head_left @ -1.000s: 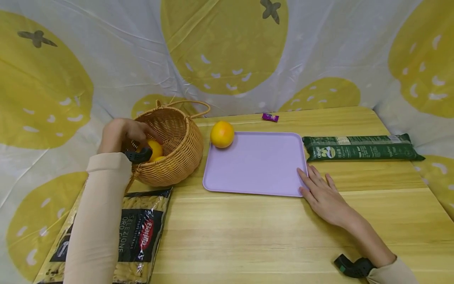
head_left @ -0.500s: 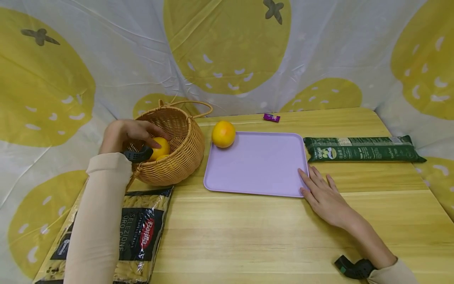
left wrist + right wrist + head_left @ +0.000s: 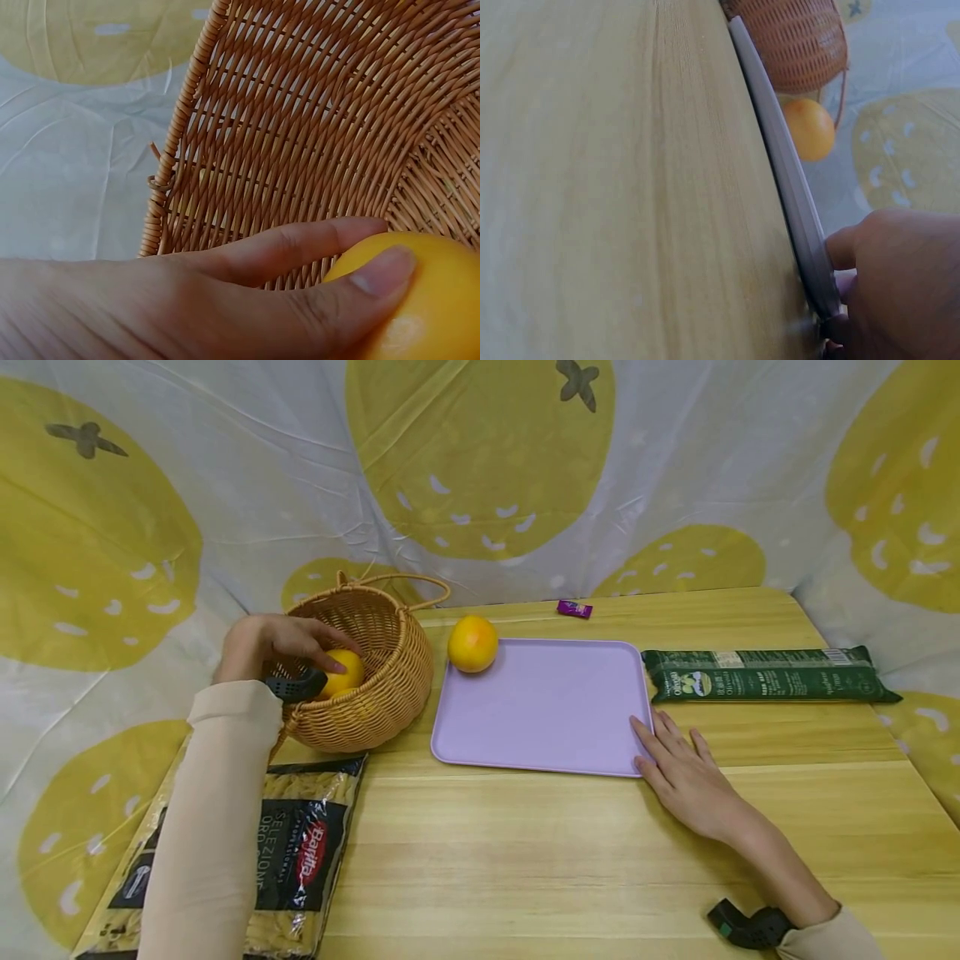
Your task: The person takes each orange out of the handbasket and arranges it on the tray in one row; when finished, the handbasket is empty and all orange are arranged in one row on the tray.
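Note:
In the head view my left hand [image 3: 285,639] reaches over the rim of a wicker basket [image 3: 375,714] and grips an orange [image 3: 348,670] inside it. The left wrist view shows the thumb [image 3: 386,274] on top of this orange [image 3: 427,300] and a finger along its far side; the other fingers are hidden. My right hand [image 3: 690,781] rests at the right edge of a lilac tray [image 3: 547,710], its fingers extended and touching the rim. A second orange [image 3: 472,644] sits at the tray's back left corner.
A bag of Barilla pasta [image 3: 300,860] lies in front of the basket, partly under the left sleeve. A long green packet [image 3: 772,674] lies right of the tray. Behind the tray is a small purple wrapped piece [image 3: 574,608]. A patterned cloth [image 3: 480,460] hangs behind the table.
The left hand's fingers have moved slightly right inside the basket, and the orange they grip has shifted right with them. My right hand stays at the tray's edge.

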A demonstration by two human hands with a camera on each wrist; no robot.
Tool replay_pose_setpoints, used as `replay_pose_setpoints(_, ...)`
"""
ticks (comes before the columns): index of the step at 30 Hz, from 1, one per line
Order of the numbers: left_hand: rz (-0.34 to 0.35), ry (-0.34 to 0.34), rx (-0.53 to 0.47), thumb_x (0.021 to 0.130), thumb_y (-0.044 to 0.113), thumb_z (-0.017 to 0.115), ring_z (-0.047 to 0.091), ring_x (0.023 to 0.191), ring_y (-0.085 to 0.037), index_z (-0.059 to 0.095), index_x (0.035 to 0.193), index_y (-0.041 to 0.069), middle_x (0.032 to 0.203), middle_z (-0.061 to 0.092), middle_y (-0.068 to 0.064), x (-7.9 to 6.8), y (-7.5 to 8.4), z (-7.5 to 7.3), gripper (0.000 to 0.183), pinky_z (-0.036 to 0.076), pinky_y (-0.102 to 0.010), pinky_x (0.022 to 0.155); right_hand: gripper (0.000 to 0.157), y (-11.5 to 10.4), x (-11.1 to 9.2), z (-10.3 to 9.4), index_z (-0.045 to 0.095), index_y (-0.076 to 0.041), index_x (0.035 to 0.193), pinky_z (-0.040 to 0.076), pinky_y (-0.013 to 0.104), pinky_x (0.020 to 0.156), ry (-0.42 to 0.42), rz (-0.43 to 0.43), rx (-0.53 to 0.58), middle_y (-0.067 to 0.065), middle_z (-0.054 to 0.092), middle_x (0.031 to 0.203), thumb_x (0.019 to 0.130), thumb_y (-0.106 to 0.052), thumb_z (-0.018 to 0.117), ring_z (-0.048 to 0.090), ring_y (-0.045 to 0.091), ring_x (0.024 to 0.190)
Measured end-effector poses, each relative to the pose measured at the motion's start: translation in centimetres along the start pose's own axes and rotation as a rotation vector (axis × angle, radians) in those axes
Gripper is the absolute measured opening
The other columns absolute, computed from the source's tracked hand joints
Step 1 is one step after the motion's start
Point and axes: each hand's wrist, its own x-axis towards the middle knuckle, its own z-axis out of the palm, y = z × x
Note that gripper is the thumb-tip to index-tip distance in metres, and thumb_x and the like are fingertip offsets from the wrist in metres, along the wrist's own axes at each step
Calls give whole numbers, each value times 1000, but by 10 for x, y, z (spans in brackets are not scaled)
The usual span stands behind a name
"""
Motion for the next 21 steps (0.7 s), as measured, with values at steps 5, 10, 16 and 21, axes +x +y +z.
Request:
replay_pose_setpoints(5, 73, 50, 8, 106, 22, 60, 31, 150, -47, 36, 159, 4, 167, 23, -26, 4, -3, 0, 60, 38, -59, 117, 63, 0, 0, 1, 17, -11, 167, -3, 69, 123, 5, 1, -3, 26, 6, 172, 113, -40, 35, 4, 46, 160)
replay_pose_setpoints(10, 111, 91, -26, 105, 16, 61, 37, 146, -39, 35, 160, 4, 168, 24, -24, 7, -7, 1, 62, 46, -46, 111, 63, 0, 0, 1, 17, -12, 167, -3, 69, 123, 2, 4, -2, 26, 6, 172, 113, -40, 36, 5, 46, 160)
replay_pose_setpoints(16, 71, 43, -83, 107, 20, 58, 38, 147, -39, 27, 163, 7, 168, 20, -24, 8, -11, 2, 66, 46, -45, 111, 63, -2, 1, 1, 19, -11, 167, 0, 70, 122, 11, -2, -12, 26, 8, 172, 113, -38, 37, 6, 46, 160)
replay_pose_setpoints(21, 69, 41, -100, 107, 23, 59, 35, 149, -42, 27, 164, 9, 168, 19, -23, 8, -11, 1, 67, 43, -52, 114, 63, -2, 0, 1, 21, -11, 166, 1, 70, 122, 25, -5, -14, 27, 9, 171, 113, -38, 39, 8, 47, 159)
